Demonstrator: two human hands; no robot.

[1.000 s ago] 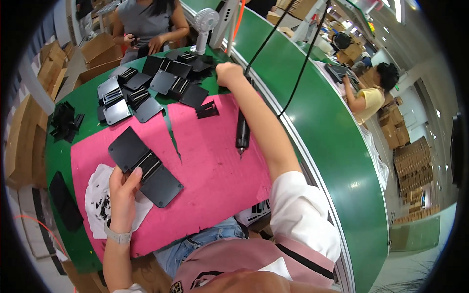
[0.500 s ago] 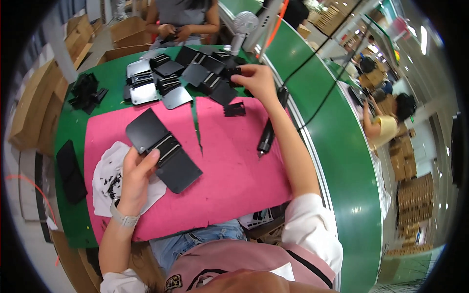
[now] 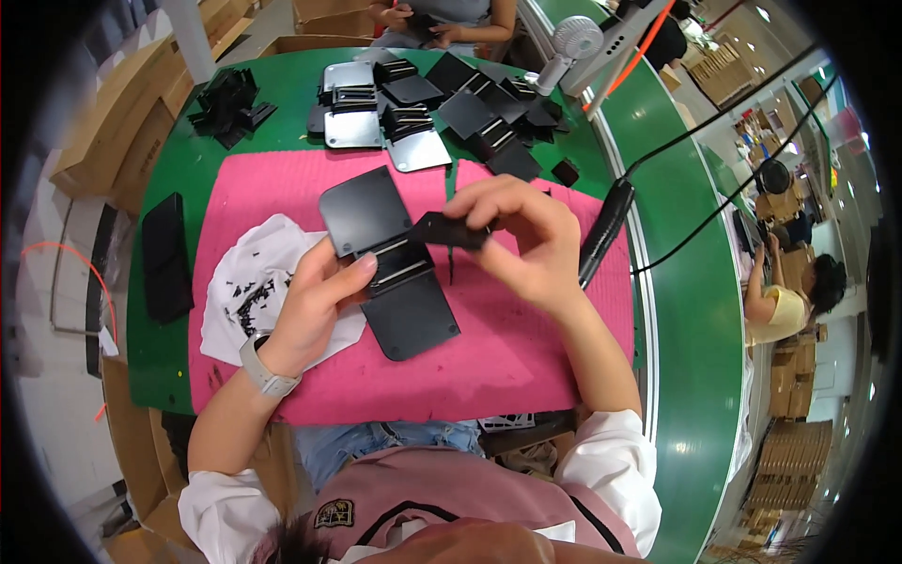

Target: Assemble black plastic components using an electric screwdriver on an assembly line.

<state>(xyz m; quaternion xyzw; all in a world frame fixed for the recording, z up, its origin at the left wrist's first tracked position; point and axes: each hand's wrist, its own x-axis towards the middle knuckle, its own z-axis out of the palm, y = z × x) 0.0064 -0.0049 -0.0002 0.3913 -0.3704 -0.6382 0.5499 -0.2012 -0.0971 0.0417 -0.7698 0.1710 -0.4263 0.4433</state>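
Note:
My left hand (image 3: 318, 299) grips a black two-plate hinged assembly (image 3: 413, 315) by its left side, thumb lying over the middle section, where bright metal rods run across. Above that middle section, my right hand (image 3: 536, 235) pinches a small black bracket-like piece (image 3: 446, 231) between thumb and fingers. The piece overlaps the assembly's right edge; whether they touch, I cannot tell. Left of the assembly, on a pink ribbed mat (image 3: 470, 390), lies a white cloth (image 3: 225, 334) with many tiny black screws (image 3: 249, 305), partly behind my left hand.
Similar hinged assemblies (image 3: 418, 150) cover the green table's (image 3: 169, 376) far side. Small black parts (image 3: 230, 108) are heaped far left, near a black case (image 3: 166, 258). A corded black screwdriver (image 3: 608, 226) lies right, a white fan (image 3: 575, 39) behind. Across the table, another person's hands (image 3: 427, 26) hold something black.
My right hand has come back from the far pile to the assembly, bringing the small black piece. The whole view has shifted, and the assembly is turned slightly more upright.

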